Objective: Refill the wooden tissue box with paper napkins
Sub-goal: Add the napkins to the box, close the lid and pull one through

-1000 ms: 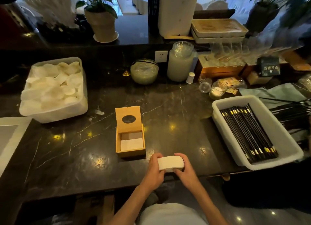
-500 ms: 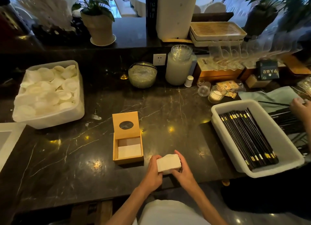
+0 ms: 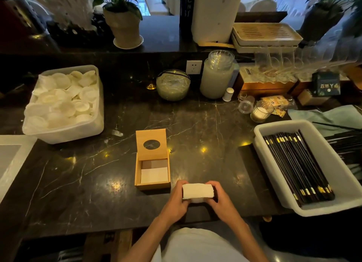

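A wooden tissue box (image 3: pixel 152 185) stands on the dark marble counter, its lid (image 3: pixel 151 144) with a round hole flipped up at the back. Inside lies a low layer of white napkins (image 3: pixel 154 175). Just right of the box's front corner, near the counter's front edge, I hold a thick stack of white paper napkins (image 3: pixel 197 191) level between both hands. My left hand (image 3: pixel 176 200) grips its left end and my right hand (image 3: pixel 219 198) grips its right end.
A white tub of round white pieces (image 3: pixel 62 104) sits at the left. At the right, a white bin (image 3: pixel 278 193) holds black chopsticks (image 3: pixel 297 163). A glass bowl (image 3: pixel 173 84), a jar (image 3: pixel 217 77) and small glasses line the back. A pale tray edge (image 3: pixel 11 159) lies far left.
The napkin stack, tilted half a second ago, is now held level and squared between both hands. A hand seen at the right edge is gone from view.
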Available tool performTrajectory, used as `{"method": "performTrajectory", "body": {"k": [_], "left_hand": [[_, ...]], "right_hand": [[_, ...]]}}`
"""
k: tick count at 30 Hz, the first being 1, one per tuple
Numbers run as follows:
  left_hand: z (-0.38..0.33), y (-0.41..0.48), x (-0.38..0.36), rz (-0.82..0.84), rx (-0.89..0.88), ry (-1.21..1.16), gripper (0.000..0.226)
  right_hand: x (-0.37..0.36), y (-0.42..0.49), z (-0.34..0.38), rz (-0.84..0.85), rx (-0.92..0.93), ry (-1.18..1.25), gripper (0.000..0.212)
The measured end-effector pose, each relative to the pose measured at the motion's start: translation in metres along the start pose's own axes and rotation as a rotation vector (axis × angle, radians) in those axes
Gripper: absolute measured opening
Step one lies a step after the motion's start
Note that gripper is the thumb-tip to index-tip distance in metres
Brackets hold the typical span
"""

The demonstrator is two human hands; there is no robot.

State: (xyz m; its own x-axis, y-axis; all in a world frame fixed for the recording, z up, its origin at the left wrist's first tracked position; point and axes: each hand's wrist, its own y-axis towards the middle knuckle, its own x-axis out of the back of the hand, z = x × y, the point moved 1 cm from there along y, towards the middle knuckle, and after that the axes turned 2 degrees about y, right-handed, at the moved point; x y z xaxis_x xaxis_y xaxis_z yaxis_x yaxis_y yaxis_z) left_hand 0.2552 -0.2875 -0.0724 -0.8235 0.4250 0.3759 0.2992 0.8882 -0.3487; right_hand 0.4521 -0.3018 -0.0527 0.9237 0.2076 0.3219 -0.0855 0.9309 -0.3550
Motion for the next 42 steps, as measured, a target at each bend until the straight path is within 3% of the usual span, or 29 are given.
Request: {"method": "performTrajectory", "body": {"k": [8,12,17,20,23,29,33,36,42], "left_hand": [[-0.037,0.004,0.015,0.124,0.212,-0.458,0.059],[-0.054,0.007,0.015,0.031,0.193,-0.526,0.068],[-0.068,0.011,0.024,-0.062,0.162,-0.505,0.051],[-0.076,0.013,0.035,-0.124,0.179,-0.537,0.055],[-0.076,0.014,0.041,-0.1,0.215,-0.693,0.069],[-0.077,0.016,0.066,-0.021,0.233,-0.884,0.059],[-0.085,0.014,0.082,-0.003,0.227,-0.787,0.05],[-0.085,0.011,0.098,0.02,0.211,-0.581,0.053],[-0.093,0.004,0.146,0.222,0.178,-0.299,0.077]], "right_hand": [[0.007,0.007,0.03,0.057,-0.229,0.589,0.04],[0.005,0.013,0.044,0.062,-0.246,0.544,0.043],[0.003,0.017,0.063,0.052,-0.202,0.343,0.054],[0.005,0.023,0.072,0.042,-0.173,0.35,0.053],[0.004,0.031,0.081,0.051,-0.166,0.382,0.05],[0.004,0.048,0.101,0.084,-0.123,0.363,0.048],[0.009,0.057,0.108,0.134,-0.171,0.4,0.057],[0.012,0.057,0.114,0.195,-0.173,0.358,0.066],[0.015,0.078,0.157,0.667,-0.038,-0.239,0.081]]}}
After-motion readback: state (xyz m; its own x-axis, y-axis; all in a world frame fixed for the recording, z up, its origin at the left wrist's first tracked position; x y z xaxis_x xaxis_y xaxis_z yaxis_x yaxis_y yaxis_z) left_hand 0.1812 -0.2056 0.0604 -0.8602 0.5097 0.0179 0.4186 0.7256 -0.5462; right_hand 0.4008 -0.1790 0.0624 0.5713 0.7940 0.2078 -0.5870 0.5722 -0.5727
